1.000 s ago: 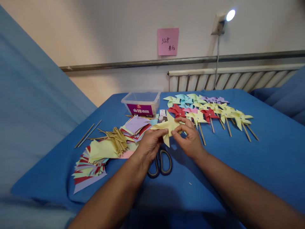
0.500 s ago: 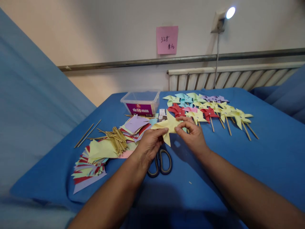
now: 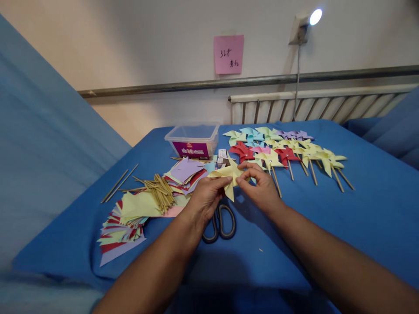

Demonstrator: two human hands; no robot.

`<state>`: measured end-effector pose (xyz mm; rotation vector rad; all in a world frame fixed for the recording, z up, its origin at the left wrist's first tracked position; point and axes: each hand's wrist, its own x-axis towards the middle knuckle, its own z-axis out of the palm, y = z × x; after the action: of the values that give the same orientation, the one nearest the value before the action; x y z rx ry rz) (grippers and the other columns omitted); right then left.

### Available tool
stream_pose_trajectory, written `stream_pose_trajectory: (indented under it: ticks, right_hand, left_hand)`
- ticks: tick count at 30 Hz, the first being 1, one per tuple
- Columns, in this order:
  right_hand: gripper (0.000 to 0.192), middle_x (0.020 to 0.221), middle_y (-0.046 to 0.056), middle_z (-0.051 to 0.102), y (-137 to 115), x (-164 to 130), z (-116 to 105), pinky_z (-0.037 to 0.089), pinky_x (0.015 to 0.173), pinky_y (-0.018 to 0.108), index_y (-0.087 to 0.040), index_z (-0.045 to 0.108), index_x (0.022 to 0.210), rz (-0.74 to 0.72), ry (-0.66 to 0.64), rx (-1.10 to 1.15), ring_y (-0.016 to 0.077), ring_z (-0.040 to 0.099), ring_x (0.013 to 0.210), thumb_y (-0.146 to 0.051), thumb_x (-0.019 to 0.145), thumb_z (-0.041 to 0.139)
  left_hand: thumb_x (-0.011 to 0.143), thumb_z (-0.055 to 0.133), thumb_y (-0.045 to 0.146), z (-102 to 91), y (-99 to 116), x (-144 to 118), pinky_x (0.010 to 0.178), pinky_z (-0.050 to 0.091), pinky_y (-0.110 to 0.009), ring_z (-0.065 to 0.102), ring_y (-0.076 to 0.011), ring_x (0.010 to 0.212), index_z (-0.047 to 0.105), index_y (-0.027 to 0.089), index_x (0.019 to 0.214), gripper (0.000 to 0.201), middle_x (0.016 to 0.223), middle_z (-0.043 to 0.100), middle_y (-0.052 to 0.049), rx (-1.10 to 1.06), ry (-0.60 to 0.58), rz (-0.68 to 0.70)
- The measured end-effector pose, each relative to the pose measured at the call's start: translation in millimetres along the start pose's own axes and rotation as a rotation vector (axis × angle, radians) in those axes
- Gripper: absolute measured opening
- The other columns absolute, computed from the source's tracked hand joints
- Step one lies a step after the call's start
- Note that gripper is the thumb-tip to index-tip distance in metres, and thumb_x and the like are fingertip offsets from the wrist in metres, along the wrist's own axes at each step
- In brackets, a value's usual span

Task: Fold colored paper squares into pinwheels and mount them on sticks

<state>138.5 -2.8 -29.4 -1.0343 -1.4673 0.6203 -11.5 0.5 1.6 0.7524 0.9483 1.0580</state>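
A yellow paper pinwheel [image 3: 231, 171], with its blades folded in toward the middle, is held up over the table. My left hand [image 3: 207, 197] pinches it from the left, the thumb lying near its centre. On the opposite side, the thumb and fingertips of my right hand [image 3: 259, 185] are closed on the right part of the paper. No stick shows on this pinwheel. Black-handled scissors [image 3: 225, 222] lie below my left hand, their blades hidden. Behind the pinwheel stands a small white box [image 3: 222, 155], partly covered.
Finished pinwheels on sticks [image 3: 288, 155] lie at the back right. To the left are a pile of wooden sticks [image 3: 159, 192], stacks of coloured paper [image 3: 186, 171], and fanned cut paper [image 3: 121, 231]. A clear plastic tub [image 3: 192, 141] stands at the back of the blue-covered table [image 3: 314, 226].
My right hand has moved slightly left, bringing its fingertips nearer the pinwheel's centre and folding the right side in. My left hand keeps its hold in about the same place.
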Motion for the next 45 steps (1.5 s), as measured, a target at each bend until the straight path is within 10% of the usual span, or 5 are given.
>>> stream_pose_trajectory:
  ticks: [21,26,32,39,45]
  right_hand:
    - [0.014,0.102,0.008,0.066,-0.4,-1.7,3.2,0.044,0.095,0.045,-0.022,0.059,0.064,-0.011,-0.013,-0.071,0.0242,0.061,0.100,-0.025,0.076,0.066]
    - [0.038,0.120,0.008,0.063,3.9,4.3,-2.0,0.046,0.096,0.044,-0.024,0.058,0.103,0.172,0.041,0.171,0.0250,0.059,0.113,-0.035,0.070,0.074]
    - [0.055,0.092,0.002,0.069,-3.2,13.6,-17.2,0.053,0.070,0.035,-0.024,0.057,0.113,0.370,-0.246,0.347,0.0195,0.066,0.078,-0.036,0.063,0.080]
    - [0.031,0.069,-0.004,0.065,-6.4,11.5,-20.8,0.044,0.049,0.024,-0.023,0.070,0.092,0.349,-0.417,0.168,0.0115,0.056,0.054,-0.028,0.062,0.077]
    - [0.027,0.071,-0.001,0.067,-1.7,6.1,-2.1,0.050,0.055,0.027,-0.021,0.064,0.083,0.404,-0.156,0.297,0.0148,0.061,0.060,-0.033,0.062,0.077]
  left_hand:
    - [0.055,0.082,0.016,1.5,-0.5,0.0,0.062,0.049,-0.026,0.063,-0.0152,0.061,0.072,0.009,0.084,0.031,0.076,0.072,-0.008,0.044,0.040,0.018]
    - [0.058,0.076,0.017,-0.2,1.2,-1.2,0.062,0.050,-0.029,0.064,-0.0184,0.062,0.073,0.009,0.089,0.032,0.076,0.072,-0.009,0.163,-0.011,0.000]
    - [0.059,0.072,0.014,0.5,9.1,-7.6,0.056,0.045,-0.025,0.061,-0.0162,0.060,0.073,0.012,0.082,0.024,0.075,0.071,-0.006,0.495,-0.101,0.039]
    - [0.064,0.068,0.017,-6.0,9.1,-6.8,0.053,0.040,-0.023,0.058,-0.0156,0.060,0.071,0.015,0.075,0.011,0.069,0.067,-0.002,0.716,-0.274,0.127]
    - [0.060,0.075,0.017,-2.4,6.6,-3.4,0.061,0.045,-0.024,0.063,-0.0174,0.070,0.067,0.015,0.084,0.026,0.079,0.070,-0.004,0.673,0.007,0.278]
